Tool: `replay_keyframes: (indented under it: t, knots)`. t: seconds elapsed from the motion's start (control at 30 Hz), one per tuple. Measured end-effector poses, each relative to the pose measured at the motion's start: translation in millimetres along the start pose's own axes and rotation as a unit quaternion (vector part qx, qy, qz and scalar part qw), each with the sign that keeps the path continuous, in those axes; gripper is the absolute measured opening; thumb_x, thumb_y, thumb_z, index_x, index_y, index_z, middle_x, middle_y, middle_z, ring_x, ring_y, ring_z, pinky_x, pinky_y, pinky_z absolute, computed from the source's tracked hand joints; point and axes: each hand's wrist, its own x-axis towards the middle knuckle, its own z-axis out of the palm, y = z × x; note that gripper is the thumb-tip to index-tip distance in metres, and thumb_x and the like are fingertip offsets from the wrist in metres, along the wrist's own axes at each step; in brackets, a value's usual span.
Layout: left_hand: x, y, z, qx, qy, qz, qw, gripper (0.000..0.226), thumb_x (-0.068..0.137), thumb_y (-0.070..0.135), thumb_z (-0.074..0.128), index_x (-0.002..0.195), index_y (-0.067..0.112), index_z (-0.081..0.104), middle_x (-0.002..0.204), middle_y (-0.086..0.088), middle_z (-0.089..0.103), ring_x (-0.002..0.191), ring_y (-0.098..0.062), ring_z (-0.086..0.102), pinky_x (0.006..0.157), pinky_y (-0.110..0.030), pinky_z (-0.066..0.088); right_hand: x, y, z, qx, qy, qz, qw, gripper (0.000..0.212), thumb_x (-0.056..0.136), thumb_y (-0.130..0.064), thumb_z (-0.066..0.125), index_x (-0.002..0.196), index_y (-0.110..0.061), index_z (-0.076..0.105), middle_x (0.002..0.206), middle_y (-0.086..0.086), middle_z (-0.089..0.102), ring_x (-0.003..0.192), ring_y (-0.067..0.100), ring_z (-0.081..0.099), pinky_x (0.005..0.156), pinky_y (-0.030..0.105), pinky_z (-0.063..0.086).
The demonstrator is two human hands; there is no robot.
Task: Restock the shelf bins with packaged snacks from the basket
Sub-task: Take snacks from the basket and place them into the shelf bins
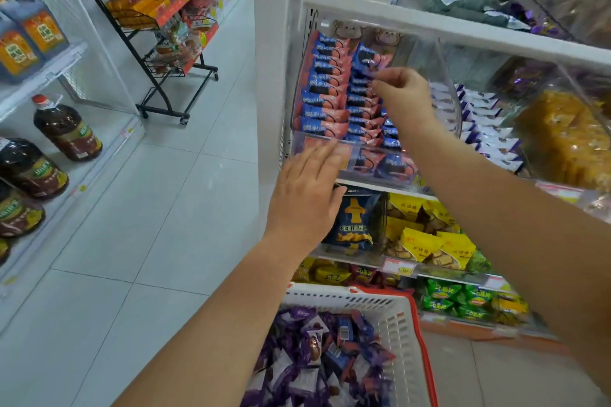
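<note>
Reaching into a clear shelf bin packed with rows of blue-and-pink snack packets, a person's right hand pinches one such packet by its edge above the second row. Just below the bin's front lip, the left hand hovers flat with fingers extended, grasping nothing. Well below the bin, a white basket with a red rim holds a heap of purple wrapped sweets.
</note>
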Motion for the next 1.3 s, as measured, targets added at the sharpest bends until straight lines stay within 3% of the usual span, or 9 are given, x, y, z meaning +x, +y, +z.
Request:
replay_keyframes:
  t: [0.2, 0.37, 0.47, 0.67, 0.83, 0.93, 1.0, 1.2, 1.3]
  knots:
    - [-58.0, 0.2, 20.3, -0.060, 0.006, -0.035, 0.998, 0.037, 0.091, 0.021, 0.065, 0.127, 0.016, 0.060, 0.120, -0.002, 0.063, 0.113, -0.019, 0.052, 0.098, -0.035, 0.041, -145.6, 16.4, -20.7, 0.034, -0.097, -0.069, 0.992, 0.017, 0.091, -0.007, 0.064, 0.087, -0.023, 0.060, 0.080, -0.015, 0.062, 0.073, 0.002, 0.057, 0.071, 0.019, 0.049]
    - [-117.6, -5.0, 44.3, -0.070, -0.173, -0.101, 0.977, 0.038, 0.095, 0.031, 0.058, 0.132, 0.024, 0.055, 0.118, 0.003, 0.064, 0.108, -0.022, 0.053, 0.088, -0.037, 0.044, -242.3, 116.2, -10.8, -0.032, -0.198, 0.083, 0.976, 0.014, 0.093, -0.015, 0.063, 0.092, -0.029, 0.060, 0.081, -0.007, 0.062, 0.073, 0.009, 0.058, 0.065, 0.022, 0.047]
    - [-157.3, -8.9, 54.7, -0.086, -0.264, -0.144, 0.950, 0.044, 0.096, 0.031, 0.058, 0.138, 0.026, 0.050, 0.124, 0.006, 0.061, 0.116, -0.019, 0.051, 0.096, -0.035, 0.040, -287.2, 202.5, -3.4, -0.167, -0.270, 0.210, 0.925, 0.007, 0.095, -0.023, 0.058, 0.101, -0.020, 0.061, 0.088, -0.001, 0.063, 0.080, 0.016, 0.060, 0.069, 0.025, 0.046]
    - [-213.2, -26.3, 64.2, -0.112, -0.331, -0.237, 0.906, 0.041, 0.094, 0.030, 0.062, 0.133, 0.027, 0.054, 0.119, 0.010, 0.063, 0.109, -0.013, 0.056, 0.096, -0.035, 0.046, -328.5, 307.8, 21.6, -0.272, -0.300, 0.340, 0.849, 0.007, 0.098, -0.024, 0.050, 0.103, -0.019, 0.051, 0.086, 0.001, 0.058, 0.077, 0.021, 0.053, 0.071, 0.037, 0.046]
    - [-239.4, -49.3, 62.8, -0.122, -0.327, -0.296, 0.889, 0.037, 0.091, 0.030, 0.064, 0.127, 0.029, 0.058, 0.111, 0.013, 0.064, 0.102, -0.010, 0.058, 0.093, -0.036, 0.049, -340.0, 349.2, 39.9, -0.330, -0.411, 0.391, 0.755, 0.067, 0.098, -0.007, 0.046, 0.152, -0.012, 0.007, 0.081, 0.011, 0.050, 0.060, 0.020, 0.045, 0.052, 0.031, 0.036]
    - [-245.9, -56.2, 61.2, -0.128, -0.328, -0.316, 0.881, 0.038, 0.092, 0.032, 0.063, 0.129, 0.031, 0.056, 0.114, 0.014, 0.063, 0.106, -0.006, 0.058, 0.096, -0.035, 0.050, -346.4, 364.8, 46.1, -0.387, -0.425, 0.364, 0.733, 0.081, 0.098, -0.025, 0.052, 0.154, -0.012, -0.005, 0.132, 0.020, 0.046, 0.104, 0.032, 0.056, 0.082, 0.042, 0.051]
    - [-249.0, -58.7, 62.1, -0.130, -0.330, -0.318, 0.879, 0.039, 0.094, 0.034, 0.062, 0.132, 0.031, 0.054, 0.117, 0.014, 0.062, 0.110, -0.006, 0.057, 0.098, -0.033, 0.048, -347.9, 376.1, 48.3, -0.465, -0.424, 0.307, 0.714, 0.085, 0.095, -0.046, 0.053, 0.154, -0.009, 0.003, 0.150, 0.020, 0.031, 0.128, 0.039, 0.042, 0.103, 0.049, 0.040]
    - [-247.5, -55.3, 62.6, -0.148, -0.343, -0.337, 0.864, 0.038, 0.095, 0.032, 0.060, 0.133, 0.030, 0.052, 0.117, 0.014, 0.060, 0.112, -0.005, 0.055, 0.097, -0.026, 0.043, -351.1, 367.8, 42.3, -0.399, -0.327, 0.363, 0.776, 0.085, 0.075, -0.049, 0.073, 0.139, -0.009, 0.033, 0.132, 0.017, 0.052, 0.119, 0.037, 0.051, 0.099, 0.045, 0.047]
    - [-235.4, -49.1, 59.5, -0.175, -0.337, -0.360, 0.852, 0.035, 0.097, 0.031, 0.058, 0.131, 0.029, 0.052, 0.118, 0.013, 0.061, 0.112, -0.004, 0.055, 0.094, -0.021, 0.039, -346.1, 335.8, 25.4, -0.294, -0.269, 0.385, 0.832, 0.064, 0.078, -0.040, 0.073, 0.126, -0.014, 0.040, 0.115, 0.010, 0.058, 0.094, 0.028, 0.060, 0.077, 0.039, 0.053]
